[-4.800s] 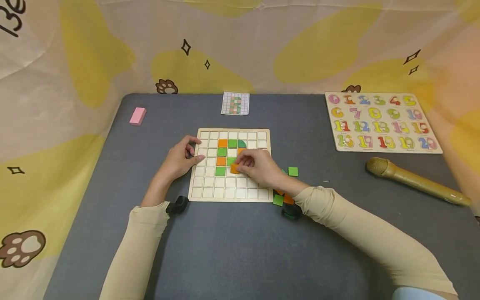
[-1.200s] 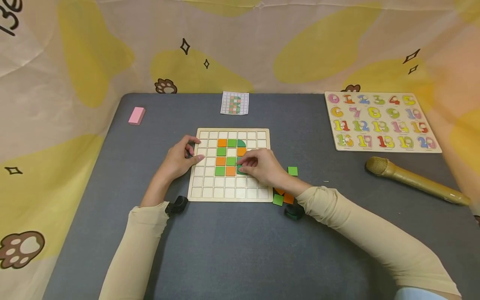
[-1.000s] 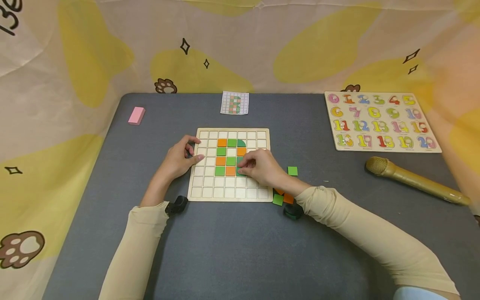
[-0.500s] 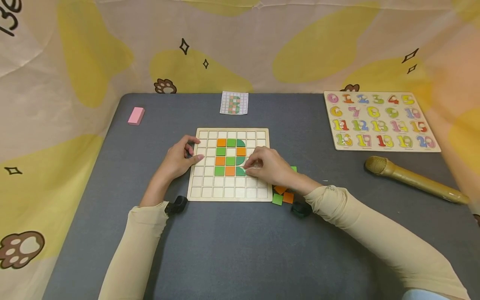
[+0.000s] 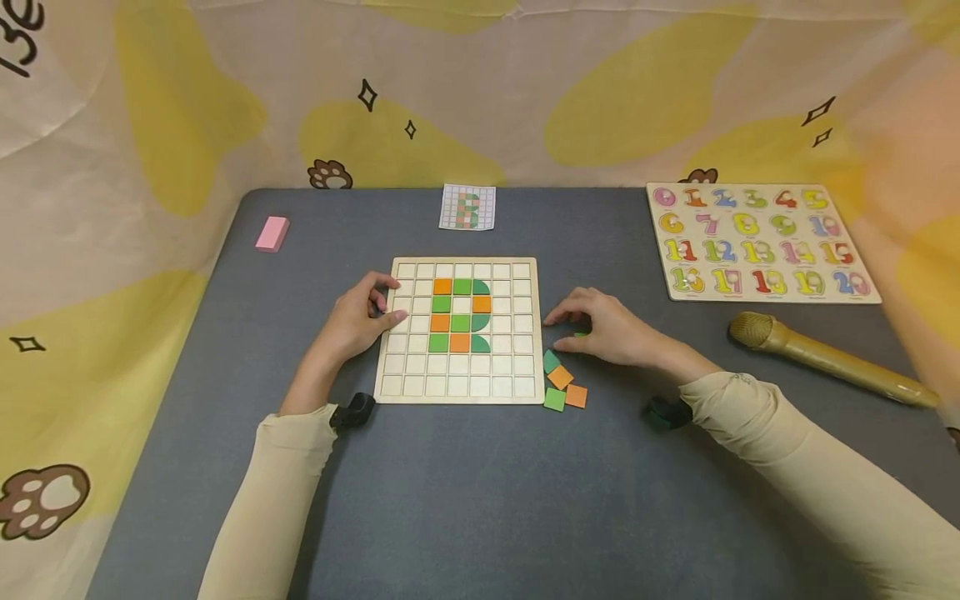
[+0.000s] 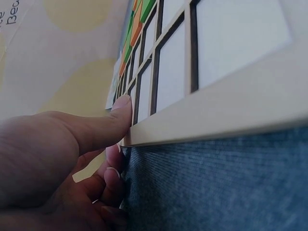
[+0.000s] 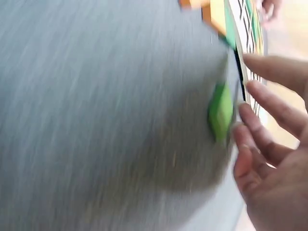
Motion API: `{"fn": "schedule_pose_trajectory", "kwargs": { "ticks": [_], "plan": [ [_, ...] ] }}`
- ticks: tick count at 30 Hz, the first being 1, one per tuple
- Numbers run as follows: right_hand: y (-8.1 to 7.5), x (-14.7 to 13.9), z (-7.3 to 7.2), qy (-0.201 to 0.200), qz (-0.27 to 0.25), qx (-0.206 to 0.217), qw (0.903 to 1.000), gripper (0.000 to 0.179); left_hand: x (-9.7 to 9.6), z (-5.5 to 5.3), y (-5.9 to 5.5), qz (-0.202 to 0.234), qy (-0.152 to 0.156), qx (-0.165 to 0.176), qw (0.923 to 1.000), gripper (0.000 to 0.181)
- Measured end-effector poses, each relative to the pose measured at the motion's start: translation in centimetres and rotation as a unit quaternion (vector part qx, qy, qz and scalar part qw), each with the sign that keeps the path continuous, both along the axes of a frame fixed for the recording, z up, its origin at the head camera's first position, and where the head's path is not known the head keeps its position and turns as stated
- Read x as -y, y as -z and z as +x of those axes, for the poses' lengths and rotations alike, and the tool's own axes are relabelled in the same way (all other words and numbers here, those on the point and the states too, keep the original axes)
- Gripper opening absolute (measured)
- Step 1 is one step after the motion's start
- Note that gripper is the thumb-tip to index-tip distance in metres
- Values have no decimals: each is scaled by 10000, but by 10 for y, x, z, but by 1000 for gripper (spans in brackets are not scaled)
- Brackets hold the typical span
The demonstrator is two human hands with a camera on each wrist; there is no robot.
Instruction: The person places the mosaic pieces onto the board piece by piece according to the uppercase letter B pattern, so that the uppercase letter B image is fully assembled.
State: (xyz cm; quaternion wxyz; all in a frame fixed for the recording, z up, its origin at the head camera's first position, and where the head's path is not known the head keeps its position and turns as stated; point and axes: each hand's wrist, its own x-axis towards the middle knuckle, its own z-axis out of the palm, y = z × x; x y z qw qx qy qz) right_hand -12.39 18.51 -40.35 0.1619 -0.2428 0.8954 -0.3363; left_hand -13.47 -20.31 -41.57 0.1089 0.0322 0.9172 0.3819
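While the left hand (image 5: 356, 317) rests its thumb and index finger on the left edge of a wooden grid board (image 5: 502, 364), pretty relaxed, the right hand (image 5: 600, 329) is just past the board's right side, fingers loosely apart with nothing in them that I can see. Its wrist view is blurry, but a green tile (image 7: 221, 113) lies on the worktop (image 5: 450, 500) right by the fingertips; can't tell if they touch. Four more loose tiles (image 5: 560, 377) (two orange, one green, one teal) sit by the board's lower right edge. The set tiles (image 5: 461, 323) fill four rows around one bare square, and the teal ones have a curved side.

Readable stuff: the number puzzle (image 5: 792, 283) at back right runs 0 to 20, and the backdrop cloth (image 6: 72, 29) says "Bea" before getting cut off. Behind the board there's a printed pattern card (image 5: 467, 207), with a pink block (image 5: 272, 234) back left and a gold microphone (image 5: 832, 360) over on the right.
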Motion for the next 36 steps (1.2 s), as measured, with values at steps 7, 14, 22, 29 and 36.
{"fn": "schedule_pose_trajectory", "kwargs": {
  "ticks": [7, 14, 22, 29, 36],
  "plan": [
    [-5, -31, 1, -156, 235, 210, 9994, 46, 0, 0, 0, 23, -23, 23, 10000, 46],
    [0, -41, 3, -45, 142, -6, 9999, 37, 0, 0, 0, 52, -38, 33, 10000, 44],
    [7, -33, 8, -71, 13, 49, 10000, 35, 0, 0, 1, 48, -31, 44, 10000, 44],
    [10, -19, 21, -239, -107, 177, 9995, 31, 0, -1, 2, 34, 18, 21, 10000, 44],
    [6, -6, 32, -221, 343, -184, 9990, 24, 0, 1, 0, 24, -1, 36, 10000, 44]
  ]
}}
